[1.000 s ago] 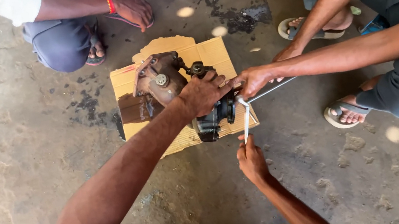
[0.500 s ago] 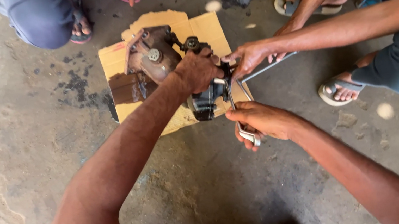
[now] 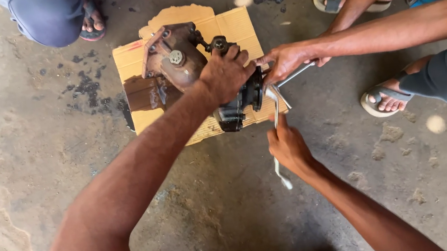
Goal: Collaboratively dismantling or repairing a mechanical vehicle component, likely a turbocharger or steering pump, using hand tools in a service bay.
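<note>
Stained concrete floor (image 3: 31, 142), cardboard (image 3: 232, 24); left hand (image 3: 225, 75) fingers grasping engine part (image 3: 178, 61), right hand (image 3: 288, 146) clenched round wrench (image 3: 275, 117).

Co-worker's hand (image 3: 288, 61) crowding the wrench (image 3: 276, 113).

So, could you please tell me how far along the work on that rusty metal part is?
Done: the rusty metal part lies on flattened cardboard. In hand: left hand steadies it, right hand grips a silver wrench, a co-worker's hand holds another. Left: the tools remain engaged; I cannot tell how many fasteners remain.
</note>
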